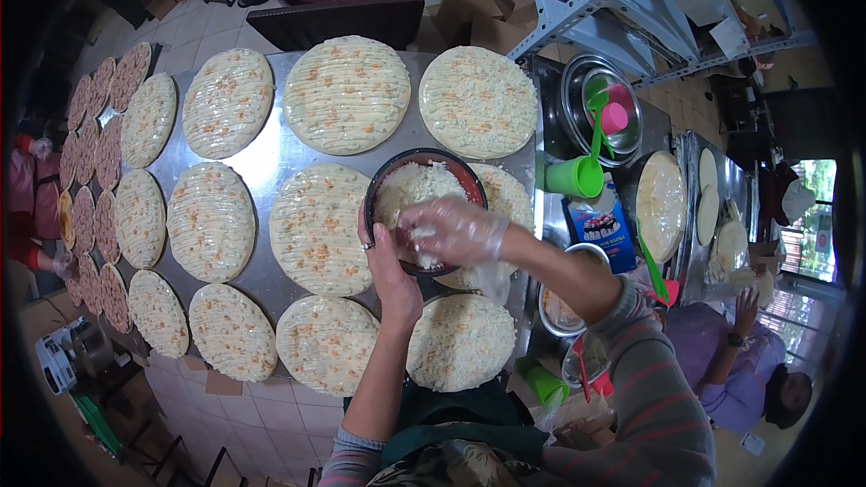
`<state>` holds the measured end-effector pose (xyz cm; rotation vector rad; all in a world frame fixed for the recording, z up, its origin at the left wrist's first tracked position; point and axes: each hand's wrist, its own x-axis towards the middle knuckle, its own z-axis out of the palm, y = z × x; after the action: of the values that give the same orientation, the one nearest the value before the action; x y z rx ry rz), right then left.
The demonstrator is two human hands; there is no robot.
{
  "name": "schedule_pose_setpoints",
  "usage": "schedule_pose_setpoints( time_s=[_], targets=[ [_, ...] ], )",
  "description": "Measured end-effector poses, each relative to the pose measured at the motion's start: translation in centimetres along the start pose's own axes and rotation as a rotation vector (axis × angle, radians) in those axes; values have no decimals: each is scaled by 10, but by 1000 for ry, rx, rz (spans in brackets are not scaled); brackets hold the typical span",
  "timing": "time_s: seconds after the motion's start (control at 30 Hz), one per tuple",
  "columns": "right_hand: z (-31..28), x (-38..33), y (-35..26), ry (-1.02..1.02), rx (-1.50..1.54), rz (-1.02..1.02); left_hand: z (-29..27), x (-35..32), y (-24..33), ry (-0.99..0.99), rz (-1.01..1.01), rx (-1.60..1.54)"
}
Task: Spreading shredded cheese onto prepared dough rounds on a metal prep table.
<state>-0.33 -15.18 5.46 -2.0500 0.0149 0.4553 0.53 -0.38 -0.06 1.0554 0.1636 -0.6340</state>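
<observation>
My left hand [390,271] is bare, with a ring on one finger. It grips the near-left side of a round bowl, dark outside and reddish inside [463,175], and holds it above the table. White grated cheese [419,182] fills much of the bowl. Inside it is my right hand [458,227], in a clear plastic glove, its fingers curled together on some cheese. Under and behind the bowl lies a round pizza base [507,201], partly hidden. White crumbs cover the pizza base at the far right [478,99] and the one nearest me [462,343].
Rows of sauce-striped pizza bases [347,95] cover the metal table [262,149]. Meat-topped ones [131,72] lie far left, beside another person's gloved hand. To the right are metal bowls [577,126], a green cup [575,178] and a blue package [603,225]. A person in purple [722,352] is beyond.
</observation>
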Motion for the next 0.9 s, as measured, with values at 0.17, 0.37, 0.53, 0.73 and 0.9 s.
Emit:
schedule_pose_setpoints(
  time_s=[0.17,0.37,0.53,0.73,0.9],
  targets=[
    [-79,-9,3,38,653,230,-5,8,13,6,-23,-111],
    [-134,20,96,247,-201,295,-18,-5,30,47,-74,-125],
    [-142,65,98,387,-197,363,-24,-21,47,73,-89,-100],
    [-147,77,111,527,-568,137,-27,-28,46,88,-111,-95],
    [-103,65,96,326,-496,109,-31,-30,49,90,-144,-97]
  ],
)
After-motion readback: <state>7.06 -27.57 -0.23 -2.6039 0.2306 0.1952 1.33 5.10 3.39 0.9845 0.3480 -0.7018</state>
